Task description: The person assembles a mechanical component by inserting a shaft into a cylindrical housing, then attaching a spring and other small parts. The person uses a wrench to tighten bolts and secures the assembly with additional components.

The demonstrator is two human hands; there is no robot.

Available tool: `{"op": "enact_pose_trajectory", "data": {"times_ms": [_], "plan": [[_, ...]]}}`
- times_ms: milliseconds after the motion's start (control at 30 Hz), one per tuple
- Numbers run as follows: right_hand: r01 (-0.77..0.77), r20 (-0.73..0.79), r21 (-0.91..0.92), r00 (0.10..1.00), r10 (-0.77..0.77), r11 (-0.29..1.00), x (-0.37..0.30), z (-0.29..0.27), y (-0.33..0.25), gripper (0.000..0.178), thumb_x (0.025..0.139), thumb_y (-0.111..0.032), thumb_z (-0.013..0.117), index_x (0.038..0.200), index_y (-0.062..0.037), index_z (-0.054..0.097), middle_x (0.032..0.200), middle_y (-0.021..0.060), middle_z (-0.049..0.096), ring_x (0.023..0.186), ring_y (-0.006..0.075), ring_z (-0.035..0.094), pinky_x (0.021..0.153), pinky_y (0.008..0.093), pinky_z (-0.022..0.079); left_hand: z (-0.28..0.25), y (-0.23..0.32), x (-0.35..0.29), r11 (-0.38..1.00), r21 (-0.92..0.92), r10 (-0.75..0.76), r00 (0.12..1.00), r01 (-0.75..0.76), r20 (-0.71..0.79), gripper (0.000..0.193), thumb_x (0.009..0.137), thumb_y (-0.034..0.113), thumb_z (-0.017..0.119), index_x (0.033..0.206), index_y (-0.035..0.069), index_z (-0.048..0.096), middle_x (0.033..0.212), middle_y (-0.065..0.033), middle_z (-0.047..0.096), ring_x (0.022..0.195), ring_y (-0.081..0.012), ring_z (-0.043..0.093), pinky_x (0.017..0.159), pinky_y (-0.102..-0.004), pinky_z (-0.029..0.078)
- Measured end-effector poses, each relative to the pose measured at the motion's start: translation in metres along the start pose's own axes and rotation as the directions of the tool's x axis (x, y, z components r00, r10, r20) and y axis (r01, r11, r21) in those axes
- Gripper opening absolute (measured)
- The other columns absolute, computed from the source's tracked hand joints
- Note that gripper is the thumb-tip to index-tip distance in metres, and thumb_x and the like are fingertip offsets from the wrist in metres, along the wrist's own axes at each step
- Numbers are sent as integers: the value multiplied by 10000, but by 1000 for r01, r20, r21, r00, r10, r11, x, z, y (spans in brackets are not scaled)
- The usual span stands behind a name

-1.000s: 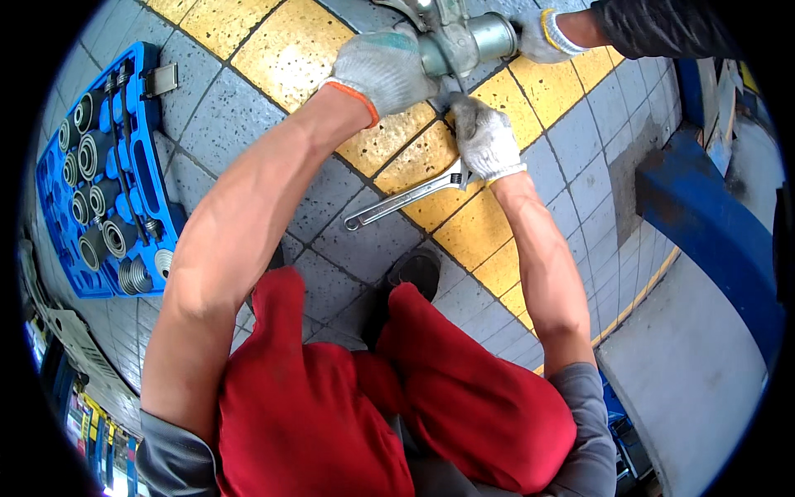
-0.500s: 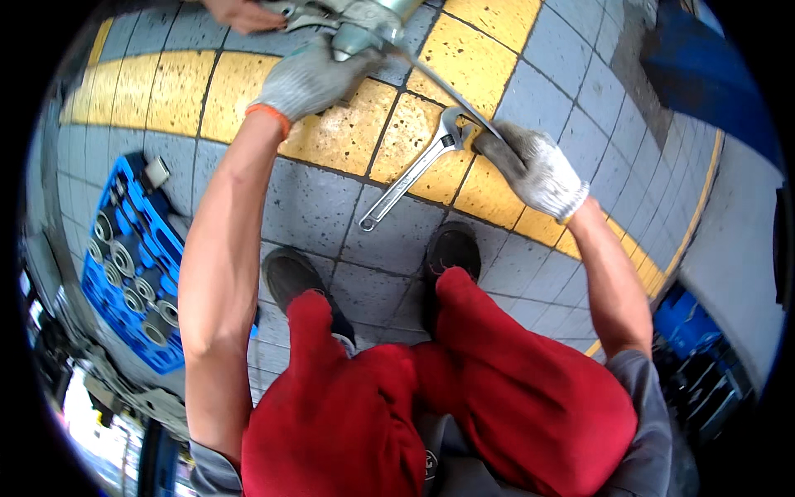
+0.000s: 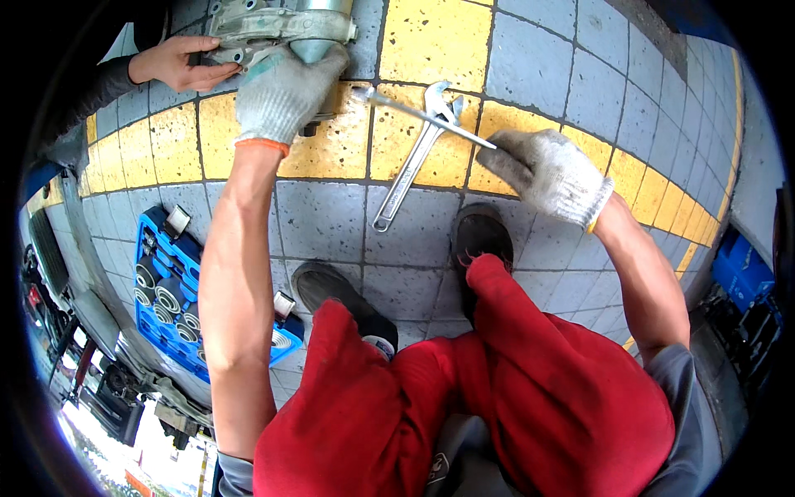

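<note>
A grey cast metal housing [image 3: 257,26] with bolt holes and bushings lies at the far edge. My left hand [image 3: 281,95], in a grey knit glove with an orange cuff, is closed around a teal-grey round metal piece [image 3: 312,50] against that housing. My right hand [image 3: 542,172], in a soiled white glove, grips one end of a slim steel bar-shaped tool [image 3: 426,116]. Its thicker end points toward the housing, apart from it. Beneath the tool, an adjustable wrench [image 3: 407,178] lies on the tiles.
Another person's bare hand [image 3: 186,65] holds the housing's left side. A blue case [image 3: 199,248] with round metal cups and sleeves is on the floor at left, partly behind my left forearm. Grey tiles [image 3: 323,219] carry a yellow band. My shoes [image 3: 483,240] stand near the wrench.
My right hand has drawn the bar-shaped tool back, so its far end is away from the housing. My left hand stays on the round piece. The other person's hand shows more fully.
</note>
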State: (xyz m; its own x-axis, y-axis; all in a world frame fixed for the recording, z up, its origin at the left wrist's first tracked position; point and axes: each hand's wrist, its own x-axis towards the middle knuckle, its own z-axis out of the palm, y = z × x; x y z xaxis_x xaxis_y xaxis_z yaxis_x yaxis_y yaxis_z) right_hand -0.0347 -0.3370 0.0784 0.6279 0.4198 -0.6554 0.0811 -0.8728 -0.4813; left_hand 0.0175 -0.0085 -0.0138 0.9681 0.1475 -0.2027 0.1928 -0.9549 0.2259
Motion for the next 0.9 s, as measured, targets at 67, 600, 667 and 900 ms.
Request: {"op": "enact_pose_trajectory", "data": {"times_ms": [67,600,667,900], "plan": [[-21,-79,84,996,28,996,5,0,4,410,1053,-428,571,1133,-56,724,881,238,708,870,436,689,774,506,532,1,3,-1,1000,-24,-6,999,6,-32,842,829,755,612,1048,-43,769,1035,-317,732,1009,-459,722,899,-490,572],[181,-326,61,933,-152,982,31,15,14,375,1057,-413,566,1180,-102,735,932,203,735,891,418,707,796,507,561,4,5,-6,993,-81,-86,996,86,11,961,838,761,612,1266,-99,641,1084,-341,720,1079,-457,705,926,-464,557],[141,-307,83,945,-109,987,33,13,11,384,1058,-424,564,1179,-102,737,938,206,735,901,416,708,804,508,560,5,5,-7,992,-102,-74,997,72,-16,952,833,762,618,1247,-95,652,1062,-337,724,1065,-452,710,916,-464,559],[66,-312,162,950,-12,985,35,14,14,458,1058,-459,557,1266,-85,718,1083,205,751,1026,414,706,889,481,554,-3,-3,-8,907,-421,18,994,31,110,877,830,685,700,1273,-68,628,1031,-251,758,967,-373,750,882,-447,568]]}}
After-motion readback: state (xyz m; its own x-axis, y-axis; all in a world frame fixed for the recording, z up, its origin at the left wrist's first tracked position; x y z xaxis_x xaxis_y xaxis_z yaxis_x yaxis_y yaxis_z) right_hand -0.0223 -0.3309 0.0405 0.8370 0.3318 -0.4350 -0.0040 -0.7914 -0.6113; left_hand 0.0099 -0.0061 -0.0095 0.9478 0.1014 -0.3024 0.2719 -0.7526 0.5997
